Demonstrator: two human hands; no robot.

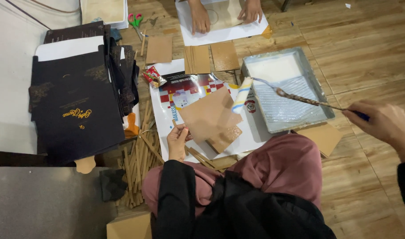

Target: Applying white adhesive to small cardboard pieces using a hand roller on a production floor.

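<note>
My left hand (177, 142) pinches the near left corner of a brown cardboard sheet (209, 116) that is lifted at a tilt over a glossy printed poster (176, 95) on the floor. My right hand (386, 123) grips the handle of a small paint roller (241, 95), whose white and yellow foam head rests on the sheet's right edge. The roller's wire arm crosses a grey paint tray (319, 95) holding white glue. A glue-wet brown piece (226, 138) lies under the lifted sheet.
Another person's two hands (200, 20) press on white paper across from me. Brown cardboard pieces (198, 59), scissors with red and green handles (135, 21), a stack of dark folders (74, 102) and several cardboard strips (138, 163) lie on the wooden floor.
</note>
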